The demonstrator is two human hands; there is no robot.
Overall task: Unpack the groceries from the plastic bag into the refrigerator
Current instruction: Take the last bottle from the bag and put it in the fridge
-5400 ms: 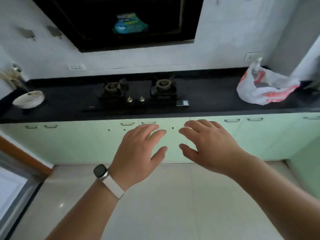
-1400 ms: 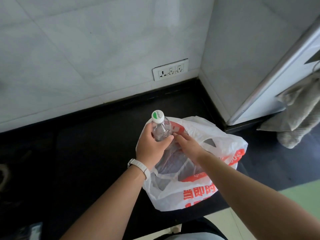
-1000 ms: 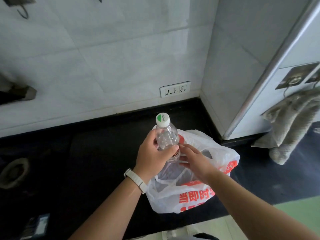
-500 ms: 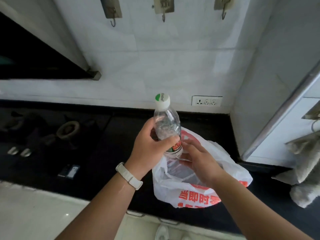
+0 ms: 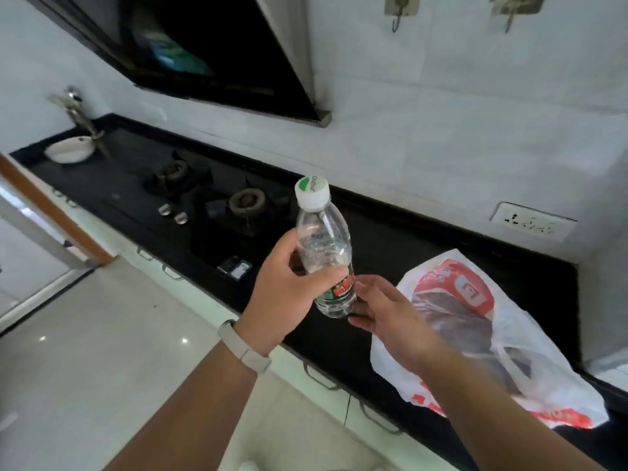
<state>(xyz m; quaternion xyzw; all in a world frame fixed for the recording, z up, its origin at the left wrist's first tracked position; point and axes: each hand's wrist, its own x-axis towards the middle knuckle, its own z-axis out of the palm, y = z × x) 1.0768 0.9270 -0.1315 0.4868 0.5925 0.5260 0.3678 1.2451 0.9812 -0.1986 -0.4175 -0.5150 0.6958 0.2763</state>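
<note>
Now the water bottle (image 5: 323,253) is upright in the air, out of the plastic bag (image 5: 509,338), above the near edge of the black counter (image 5: 390,246). My left hand (image 5: 289,294) is wrapped tight around its middle. My right hand (image 5: 384,314) has loose, spread fingers; fingertips at the bottle's base, contact unclear. Bag lies right on the counter. Gas stove (image 5: 210,195) far left, white bowl (image 5: 69,149) beyond.

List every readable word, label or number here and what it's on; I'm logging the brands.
Bottle cap: small script, too blurred to read.
Water bottle label: red and green print, unreadable.
Plastic bag: red printing, creased, illegible.
Nothing else carries text.
</note>
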